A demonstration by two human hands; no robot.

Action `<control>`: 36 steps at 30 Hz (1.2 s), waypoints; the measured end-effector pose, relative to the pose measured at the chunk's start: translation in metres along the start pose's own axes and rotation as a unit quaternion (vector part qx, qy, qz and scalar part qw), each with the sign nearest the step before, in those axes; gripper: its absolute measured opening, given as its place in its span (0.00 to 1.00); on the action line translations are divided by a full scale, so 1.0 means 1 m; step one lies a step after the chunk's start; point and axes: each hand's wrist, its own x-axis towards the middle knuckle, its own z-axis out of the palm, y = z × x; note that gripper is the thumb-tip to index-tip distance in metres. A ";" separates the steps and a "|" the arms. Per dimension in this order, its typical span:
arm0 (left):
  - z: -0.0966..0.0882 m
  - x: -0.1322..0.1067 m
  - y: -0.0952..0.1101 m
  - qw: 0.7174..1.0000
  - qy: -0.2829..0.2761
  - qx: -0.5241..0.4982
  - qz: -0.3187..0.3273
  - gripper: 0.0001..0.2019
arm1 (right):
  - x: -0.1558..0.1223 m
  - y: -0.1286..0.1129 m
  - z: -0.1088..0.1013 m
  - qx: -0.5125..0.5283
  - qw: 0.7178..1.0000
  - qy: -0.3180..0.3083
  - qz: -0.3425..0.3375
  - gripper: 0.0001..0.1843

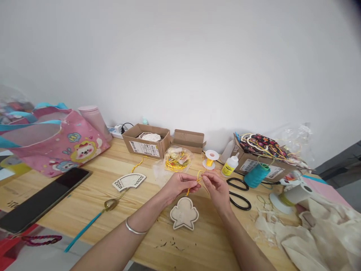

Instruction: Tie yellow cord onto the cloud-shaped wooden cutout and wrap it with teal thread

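Observation:
My left hand (183, 185) pinches a yellow cord (198, 179) just above the table, its fingers closed. Close beside it on the right, my right hand (216, 190) has thumb and fingers together at the cord's upper end. From the cord a pale wooden pendant (184, 213), cut in a three-lobed shape with a raised rim, hangs or rests below my left hand; I cannot tell which. To the left lies a fan-shaped wooden pendant (129, 182) with a yellow cord at its top, and a bead and teal tassel (84, 230) below it.
Black-handled scissors (239, 203), a glue bottle (229, 165) and a teal thread cone (257, 175) stand right of my hands. Behind are a spool of yellow cord (210, 159), a bag of cords (177, 160) and cardboard boxes (146, 147). A phone (42, 199) and pink bag (62, 143) lie left.

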 end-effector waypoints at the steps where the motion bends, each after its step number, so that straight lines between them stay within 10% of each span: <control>1: 0.001 0.000 0.000 1.000 -0.010 0.005 0.004 0.11 | -0.001 -0.002 0.000 -0.008 1.000 -0.003 -0.016 0.07; 36: 0.004 -0.003 0.001 0.998 -0.020 -0.053 -0.007 0.09 | 0.005 -0.010 -0.009 -0.038 0.993 -0.071 -0.089 0.03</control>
